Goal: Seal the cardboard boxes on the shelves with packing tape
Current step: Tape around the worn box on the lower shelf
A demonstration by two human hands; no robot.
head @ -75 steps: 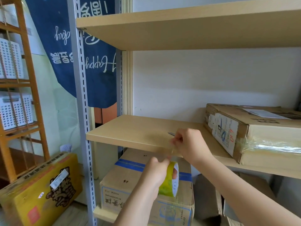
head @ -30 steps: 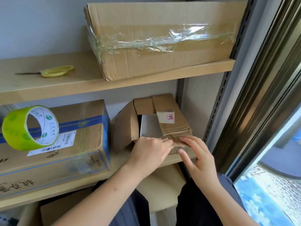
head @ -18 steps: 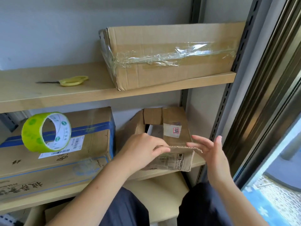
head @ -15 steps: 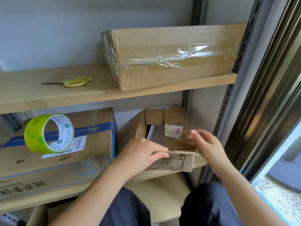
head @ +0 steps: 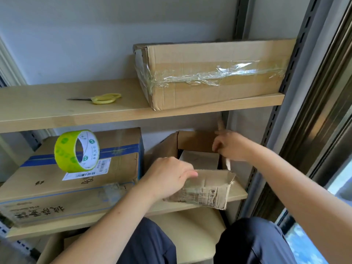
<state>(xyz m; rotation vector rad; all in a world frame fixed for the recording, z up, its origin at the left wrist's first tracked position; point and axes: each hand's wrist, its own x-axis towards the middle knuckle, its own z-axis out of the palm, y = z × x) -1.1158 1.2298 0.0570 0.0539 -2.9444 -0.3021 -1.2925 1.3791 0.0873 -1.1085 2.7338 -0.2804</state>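
On the lower shelf (head: 237,194), far left, lying under everything: a large box (head: 57,191) banded in blue. Standing on edge atop it, well apart from both hands: the tape roll (head: 63,149), untouched. Resting above on the upper shelf (head: 47,115): yellow scissors (head: 103,98), then a taped box (head: 215,73) further right.

Moving right, gripping the front flap of the small open box (head: 202,189): the left hand (head: 167,178), fingers curled over the flap's top edge. Reaching at the box's right flap: the right hand (head: 232,145), fingers bent but blurred, so not telling whether clamped on cardboard or merely touching.

Probably going wrong from here: flaps springing back up on release, since fetching the roll means freeing a hand; the crumpled, torn front corner refusing to meet flush and leaving a gap under the tape; the small box, overhanging the shelf edge, sliding off under downward pressing.

Counting: three boxes on the two shelves, one roll, one pair of scissors, two hands.
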